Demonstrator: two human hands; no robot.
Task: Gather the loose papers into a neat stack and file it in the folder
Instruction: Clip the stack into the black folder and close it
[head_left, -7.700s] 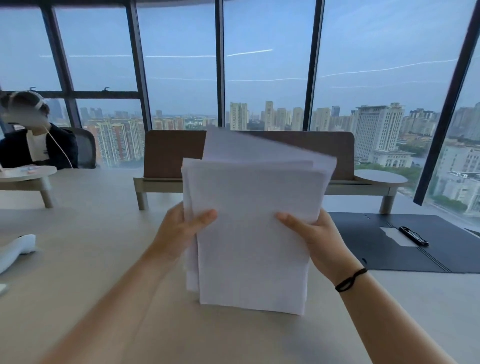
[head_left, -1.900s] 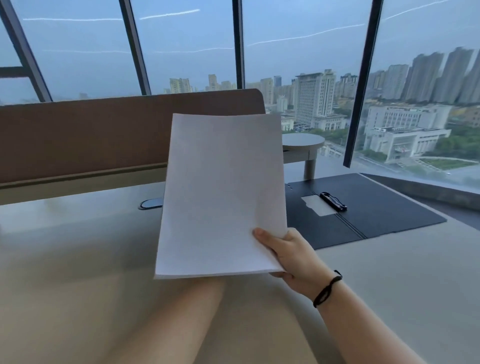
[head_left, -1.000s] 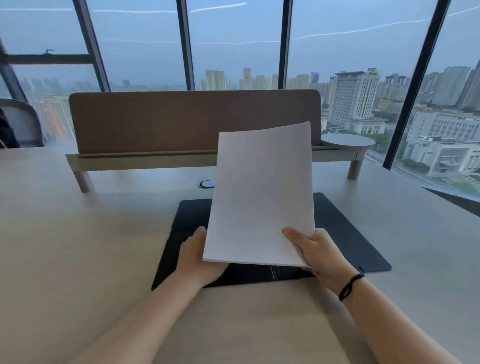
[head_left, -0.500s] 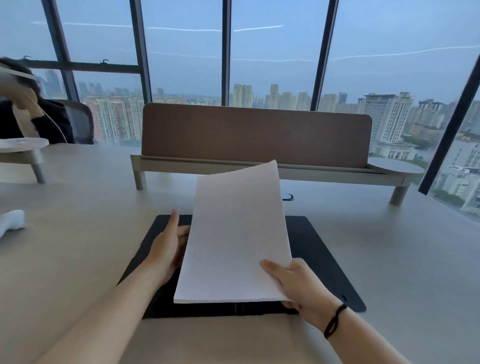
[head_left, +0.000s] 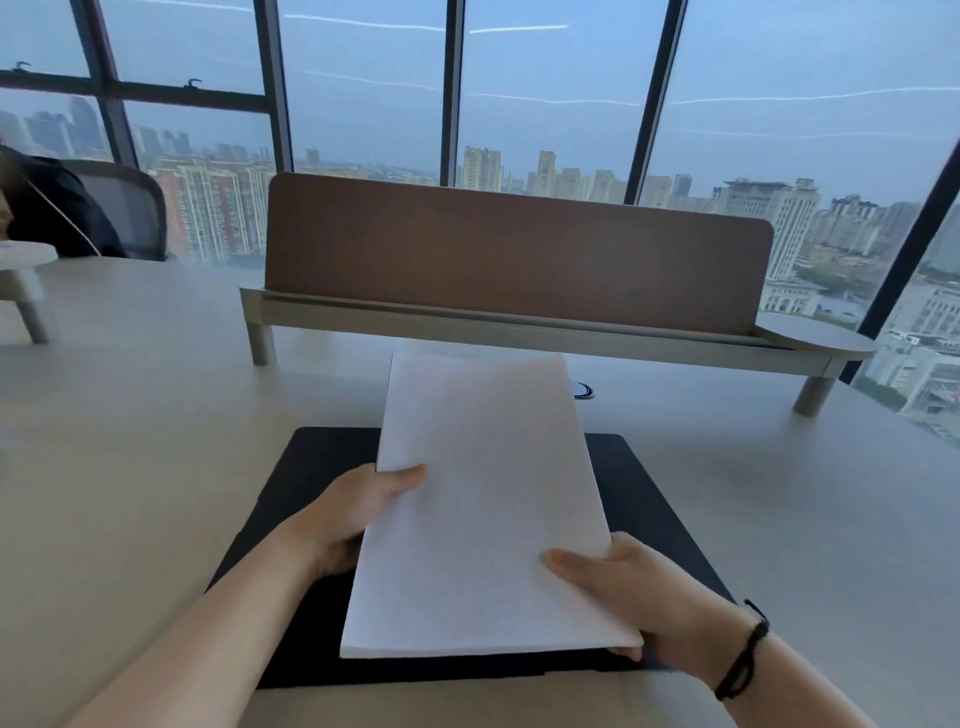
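Observation:
A squared-up stack of white papers (head_left: 483, 509) is held low over the open black folder (head_left: 306, 467), which lies flat on the pale desk right in front of me. My left hand (head_left: 353, 514) grips the stack's left edge, thumb on top. My right hand (head_left: 623, 587), with a black band at the wrist, holds the near right corner, thumb on top. The stack tilts slightly, its far end raised. Most of the folder's inside, clip included, is hidden under the papers.
A brown divider screen on a low shelf (head_left: 519, 270) runs across the desk behind the folder. A small round cable port (head_left: 584, 389) sits just beyond the papers. Another person in dark clothes (head_left: 47, 213) sits at the far left by a chair.
The stack has come down closer to the folder and lies flatter. My left hand moved from the folder onto the stack's left edge.

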